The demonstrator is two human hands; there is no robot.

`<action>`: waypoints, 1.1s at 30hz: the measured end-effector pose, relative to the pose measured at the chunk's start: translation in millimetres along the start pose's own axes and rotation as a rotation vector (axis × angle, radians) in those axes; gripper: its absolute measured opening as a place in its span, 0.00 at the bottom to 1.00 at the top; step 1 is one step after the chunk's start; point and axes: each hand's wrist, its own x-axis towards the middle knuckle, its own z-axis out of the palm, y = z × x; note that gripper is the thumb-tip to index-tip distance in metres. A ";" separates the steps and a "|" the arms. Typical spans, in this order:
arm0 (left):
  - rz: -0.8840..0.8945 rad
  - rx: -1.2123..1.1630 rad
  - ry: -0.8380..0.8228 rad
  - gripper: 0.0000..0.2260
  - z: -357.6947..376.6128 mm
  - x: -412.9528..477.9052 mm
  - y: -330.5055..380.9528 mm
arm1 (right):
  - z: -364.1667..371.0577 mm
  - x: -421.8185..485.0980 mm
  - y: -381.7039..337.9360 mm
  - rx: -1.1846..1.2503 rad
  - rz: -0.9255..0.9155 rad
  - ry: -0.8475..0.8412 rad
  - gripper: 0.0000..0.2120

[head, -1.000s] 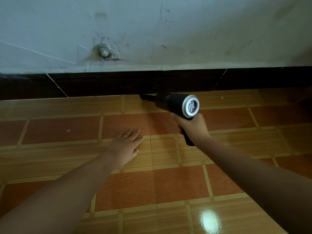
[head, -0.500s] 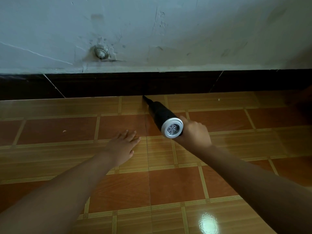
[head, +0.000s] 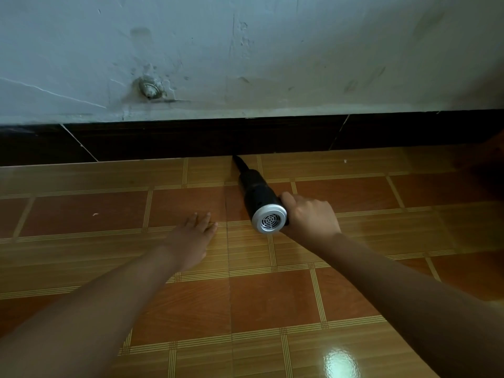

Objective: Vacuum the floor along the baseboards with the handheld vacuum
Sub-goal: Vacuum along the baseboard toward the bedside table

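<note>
From my feed, the handheld vacuum (head: 255, 192) sits just right of the middle of the view, low over the tiled floor (head: 81, 214). Its black body runs from a silver rear grille (head: 270, 221), which faces me, up toward 11 o'clock. There the slim black nozzle (head: 240, 163) ends at the seam where the floor meets the dark baseboard (head: 177, 140). I cannot tell whether the tip touches the baseboard or only comes up to it. The right hand (head: 311, 216) is at 3 o'clock of the grille, knuckles up. Its grip is closed round the vacuum's handle, which the hand almost wholly hides, and the thumb lies against the side of the black body. The left hand (head: 191, 238) is at 9 o'clock of the grille and apart from the vacuum. It lies palm down on the floor with straight, slightly spread fingers pointing toward 1 o'clock, so its grip is open and holds nothing. Both bare forearms come in from the bottom corners, at 7 and 5 o'clock. Above the baseboard, from 10 to 2 o'clock, is a scuffed pale wall (head: 300, 50) with a small round metal fitting (head: 149, 88) at 11 o'clock. A pale speck (head: 95, 214) lies on a red-brown tile at 9 o'clock, and another speck (head: 345, 160) is near the baseboard at 2 o'clock. A bright patch of glare (head: 338, 361) shines on the tiles at 5 o'clock.
</note>
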 end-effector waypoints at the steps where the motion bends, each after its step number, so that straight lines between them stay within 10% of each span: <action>1: -0.011 0.014 0.003 0.27 0.6 0.4 2.8 | -0.6 -1.4 1.6 -0.005 -0.003 -0.001 0.18; 33: -0.006 0.040 0.040 0.29 1.0 9.7 5.2 | 6.3 -6.8 11.3 -0.085 -0.074 0.051 0.17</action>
